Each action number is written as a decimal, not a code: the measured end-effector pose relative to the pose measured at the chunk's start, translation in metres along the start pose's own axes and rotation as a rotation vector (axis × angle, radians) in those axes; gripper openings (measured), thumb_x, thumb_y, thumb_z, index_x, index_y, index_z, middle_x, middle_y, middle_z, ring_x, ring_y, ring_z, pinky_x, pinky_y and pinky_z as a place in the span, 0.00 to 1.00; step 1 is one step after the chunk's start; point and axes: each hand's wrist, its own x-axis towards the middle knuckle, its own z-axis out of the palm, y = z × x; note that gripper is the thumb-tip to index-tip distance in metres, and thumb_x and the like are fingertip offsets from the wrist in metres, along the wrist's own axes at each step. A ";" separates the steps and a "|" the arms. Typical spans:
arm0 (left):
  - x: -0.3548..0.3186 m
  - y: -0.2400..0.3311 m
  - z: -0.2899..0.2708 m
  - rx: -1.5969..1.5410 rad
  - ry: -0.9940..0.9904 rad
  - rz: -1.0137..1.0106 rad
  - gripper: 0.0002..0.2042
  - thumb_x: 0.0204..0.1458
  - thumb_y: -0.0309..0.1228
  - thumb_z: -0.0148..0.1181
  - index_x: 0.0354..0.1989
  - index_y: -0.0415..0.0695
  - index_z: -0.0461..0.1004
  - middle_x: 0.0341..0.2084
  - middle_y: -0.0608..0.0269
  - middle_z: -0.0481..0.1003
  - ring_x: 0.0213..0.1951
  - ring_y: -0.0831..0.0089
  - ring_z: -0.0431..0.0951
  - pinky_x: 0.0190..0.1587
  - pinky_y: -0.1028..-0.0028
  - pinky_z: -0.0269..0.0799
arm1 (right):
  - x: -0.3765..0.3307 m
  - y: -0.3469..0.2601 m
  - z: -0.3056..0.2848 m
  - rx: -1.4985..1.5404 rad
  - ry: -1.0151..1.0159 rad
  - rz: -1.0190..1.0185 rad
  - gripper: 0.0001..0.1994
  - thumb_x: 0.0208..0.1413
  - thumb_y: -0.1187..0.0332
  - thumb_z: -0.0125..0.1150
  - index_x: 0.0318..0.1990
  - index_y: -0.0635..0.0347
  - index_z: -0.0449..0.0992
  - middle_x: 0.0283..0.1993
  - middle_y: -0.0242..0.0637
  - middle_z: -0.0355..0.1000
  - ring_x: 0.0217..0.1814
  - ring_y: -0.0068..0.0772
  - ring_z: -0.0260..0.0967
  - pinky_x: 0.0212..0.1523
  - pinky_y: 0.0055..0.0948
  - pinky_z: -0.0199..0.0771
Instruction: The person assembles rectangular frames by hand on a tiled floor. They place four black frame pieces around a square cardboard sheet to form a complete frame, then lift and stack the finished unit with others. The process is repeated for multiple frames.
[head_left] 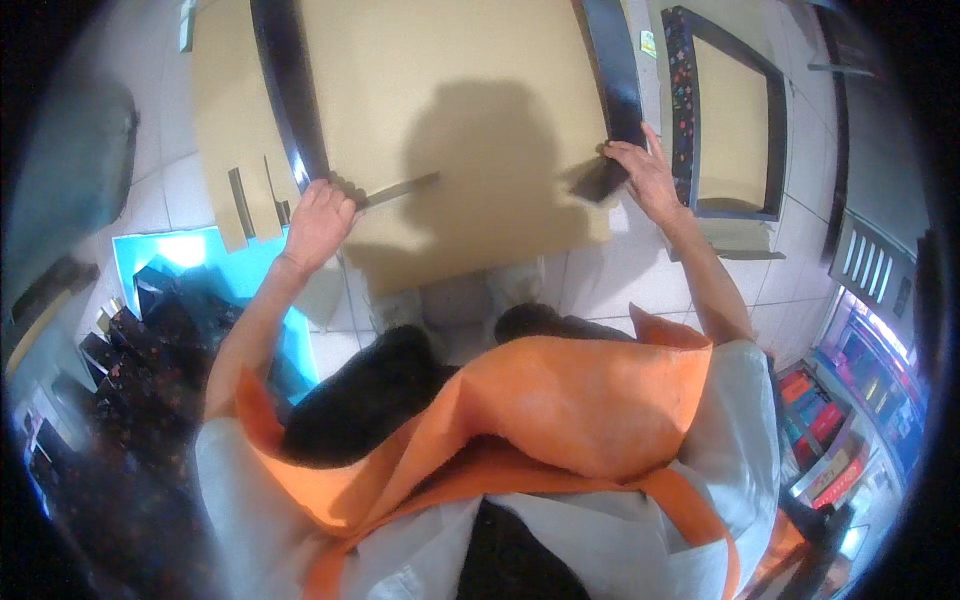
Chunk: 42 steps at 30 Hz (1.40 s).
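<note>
A large tan board (370, 80) lies before me, with a long glossy dark strip along each side. My left hand (318, 225) is closed at the near end of the left strip (290, 90). A thin brown line (400, 188) runs from its fingers across the board; I cannot tell whether it is a loose piece or a slit. At the near end of the right strip (615, 70), my right hand (645, 178) pinches the edge, thumb and fingers together. Beside those fingers a short dark flap (598, 182) sticks out over the board, slightly blurred.
Left of the board lies another tan sheet (225, 110) with narrow slots. A dark-edged frame with a tan panel (735, 120) rests on the tiled floor (640, 275) at right. Dark patterned pieces (160, 370) and a bright blue sheet (215, 262) are at left.
</note>
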 end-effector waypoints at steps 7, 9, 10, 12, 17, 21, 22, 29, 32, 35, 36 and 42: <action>0.000 0.016 0.003 -0.024 -0.100 -0.078 0.04 0.42 0.30 0.51 0.25 0.44 0.66 0.24 0.60 0.66 0.33 0.63 0.68 0.42 0.64 0.63 | 0.041 -0.031 0.030 -0.139 0.048 -0.227 0.07 0.44 0.70 0.48 0.33 0.56 0.66 0.40 0.34 0.65 0.48 0.32 0.62 0.49 0.31 0.61; 0.012 0.027 0.011 -0.085 -0.060 -0.096 0.05 0.41 0.28 0.48 0.28 0.44 0.65 0.25 0.60 0.66 0.30 0.65 0.69 0.34 0.67 0.67 | 0.052 -0.037 0.026 -0.126 -0.035 -0.242 0.07 0.43 0.70 0.48 0.33 0.56 0.66 0.39 0.33 0.64 0.46 0.32 0.62 0.46 0.30 0.62; 0.020 0.030 0.011 -0.095 -0.054 -0.028 0.05 0.42 0.28 0.49 0.28 0.44 0.65 0.26 0.60 0.66 0.30 0.65 0.69 0.33 0.68 0.67 | 0.056 -0.038 0.023 -0.119 -0.077 -0.252 0.08 0.42 0.70 0.49 0.33 0.55 0.67 0.39 0.33 0.64 0.46 0.31 0.62 0.44 0.29 0.63; 0.032 0.036 0.011 -0.120 -0.045 0.112 0.06 0.43 0.29 0.50 0.30 0.44 0.65 0.26 0.61 0.66 0.30 0.65 0.70 0.31 0.69 0.68 | 0.061 -0.038 0.018 -0.112 -0.151 -0.335 0.07 0.42 0.70 0.48 0.32 0.56 0.67 0.36 0.34 0.63 0.43 0.32 0.62 0.43 0.29 0.63; 0.046 0.049 0.005 -0.144 -0.134 0.173 0.16 0.44 0.29 0.49 0.45 0.47 0.63 0.26 0.59 0.67 0.29 0.65 0.71 0.28 0.69 0.71 | 0.057 -0.043 0.019 -0.076 -0.219 -0.414 0.07 0.43 0.69 0.48 0.31 0.56 0.67 0.34 0.34 0.63 0.41 0.33 0.62 0.41 0.30 0.64; 0.070 0.068 0.001 -0.119 -0.135 0.243 0.30 0.45 0.27 0.47 0.60 0.63 0.50 0.23 0.61 0.65 0.19 0.68 0.68 0.20 0.72 0.69 | 0.065 -0.054 0.015 -0.013 -0.289 -0.390 0.06 0.43 0.69 0.49 0.31 0.56 0.66 0.32 0.35 0.64 0.39 0.35 0.64 0.39 0.31 0.64; 0.076 0.072 0.003 -0.084 -0.118 0.282 0.33 0.46 0.27 0.47 0.62 0.68 0.47 0.22 0.61 0.65 0.16 0.69 0.68 0.17 0.73 0.68 | 0.068 -0.058 0.015 0.020 -0.297 -0.381 0.06 0.43 0.70 0.49 0.31 0.56 0.66 0.32 0.36 0.64 0.39 0.36 0.64 0.39 0.31 0.64; 0.088 0.075 0.011 -0.085 -0.027 0.189 0.35 0.45 0.25 0.46 0.61 0.73 0.46 0.18 0.62 0.60 0.09 0.72 0.64 0.10 0.74 0.64 | 0.079 -0.080 0.026 0.135 -0.202 -0.336 0.05 0.42 0.70 0.50 0.28 0.58 0.64 0.29 0.38 0.62 0.37 0.41 0.64 0.37 0.35 0.65; 0.087 0.074 0.011 -0.099 -0.040 0.195 0.36 0.45 0.23 0.46 0.60 0.75 0.46 0.18 0.61 0.60 0.09 0.71 0.65 0.10 0.73 0.65 | 0.078 -0.083 0.025 0.117 -0.199 -0.310 0.05 0.42 0.70 0.51 0.28 0.58 0.65 0.29 0.38 0.62 0.38 0.41 0.64 0.38 0.36 0.65; 0.091 0.073 0.004 -0.179 -0.108 0.179 0.36 0.46 0.23 0.45 0.60 0.77 0.46 0.19 0.59 0.61 0.11 0.69 0.67 0.12 0.73 0.67 | 0.068 -0.084 0.024 0.162 -0.060 -0.233 0.09 0.42 0.67 0.54 0.32 0.59 0.66 0.32 0.40 0.64 0.38 0.41 0.63 0.41 0.35 0.64; 0.090 0.072 0.001 -0.184 -0.138 0.149 0.35 0.47 0.23 0.44 0.60 0.79 0.45 0.21 0.57 0.63 0.12 0.67 0.68 0.14 0.72 0.68 | 0.061 -0.088 0.007 0.223 0.080 -0.198 0.12 0.43 0.66 0.56 0.34 0.59 0.66 0.33 0.41 0.64 0.39 0.42 0.63 0.42 0.35 0.63; 0.095 0.071 0.001 -0.253 -0.197 0.130 0.36 0.46 0.22 0.44 0.58 0.81 0.48 0.23 0.55 0.63 0.14 0.64 0.70 0.17 0.70 0.70 | -0.082 -0.109 0.075 1.231 0.447 1.130 0.17 0.53 0.62 0.53 0.43 0.67 0.63 0.38 0.36 0.64 0.37 0.25 0.58 0.40 0.29 0.61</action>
